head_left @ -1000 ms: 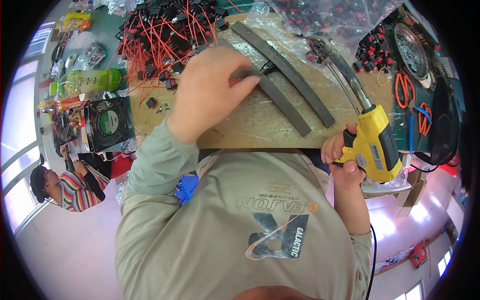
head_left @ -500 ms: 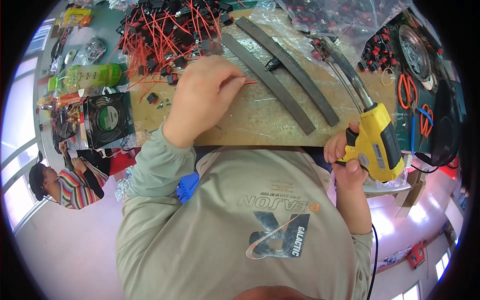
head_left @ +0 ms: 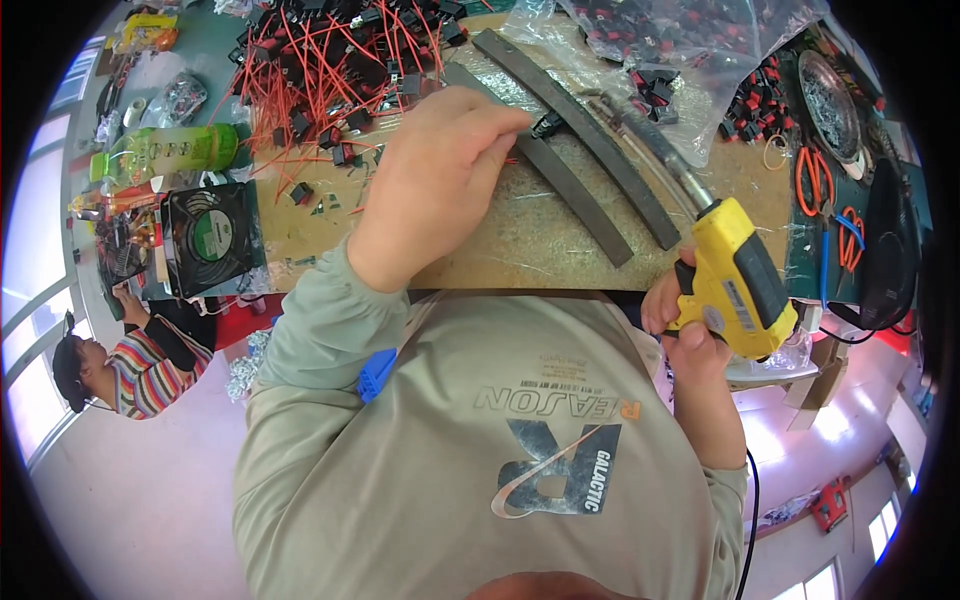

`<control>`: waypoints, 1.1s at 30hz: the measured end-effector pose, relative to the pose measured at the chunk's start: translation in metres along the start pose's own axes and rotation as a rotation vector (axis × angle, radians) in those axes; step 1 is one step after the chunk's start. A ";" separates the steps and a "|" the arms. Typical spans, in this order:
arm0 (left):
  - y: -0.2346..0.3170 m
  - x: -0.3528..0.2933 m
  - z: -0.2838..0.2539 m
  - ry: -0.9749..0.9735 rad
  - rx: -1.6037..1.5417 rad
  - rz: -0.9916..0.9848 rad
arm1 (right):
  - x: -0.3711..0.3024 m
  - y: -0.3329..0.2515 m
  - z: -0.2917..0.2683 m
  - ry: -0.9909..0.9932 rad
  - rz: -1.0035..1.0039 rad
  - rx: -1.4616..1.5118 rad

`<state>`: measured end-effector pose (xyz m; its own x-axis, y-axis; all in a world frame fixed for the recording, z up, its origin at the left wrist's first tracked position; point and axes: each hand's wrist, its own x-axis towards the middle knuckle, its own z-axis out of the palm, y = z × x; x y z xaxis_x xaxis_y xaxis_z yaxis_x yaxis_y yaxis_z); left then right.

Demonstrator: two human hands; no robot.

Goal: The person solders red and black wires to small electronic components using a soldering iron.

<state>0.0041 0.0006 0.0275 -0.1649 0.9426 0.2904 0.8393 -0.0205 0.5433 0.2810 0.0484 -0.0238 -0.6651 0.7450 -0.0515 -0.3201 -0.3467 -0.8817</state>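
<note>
You seem to be at a fine positioning step, and the next move looks to call for steadiness: your left hand (head_left: 430, 185) has its grip pinched together beside the small black part (head_left: 547, 125) between two flat, dull bars (head_left: 577, 202) on the table (head_left: 480, 250); anything clamped is hidden. Rightward, your right hand (head_left: 694, 350) clamps the yellow plastic soldering gun (head_left: 728, 265).

A green bottle (head_left: 175, 150) lies on its side at the left, just beyond a black fan (head_left: 209, 236); farther off sits a yellow packet (head_left: 147, 34). Orange-handled scissors (head_left: 815, 180) lie near a round metal dish (head_left: 830, 105) at the right, and a striped-topped co-worker (head_left: 150, 372) appears far left
</note>
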 end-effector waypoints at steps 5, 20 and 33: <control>0.003 -0.001 0.017 0.160 -0.028 0.024 | -0.011 -0.003 0.010 0.068 0.114 -0.091; -0.005 -0.001 0.028 0.244 0.087 0.139 | -0.009 0.005 0.001 -0.117 0.072 -0.129; -0.003 -0.004 0.022 0.204 0.091 0.090 | -0.011 0.009 0.002 -0.134 0.025 -0.214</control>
<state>0.0140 0.0046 0.0076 -0.1808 0.8513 0.4926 0.8969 -0.0628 0.4378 0.2838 0.0361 -0.0305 -0.7594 0.6502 -0.0248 -0.1615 -0.2253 -0.9608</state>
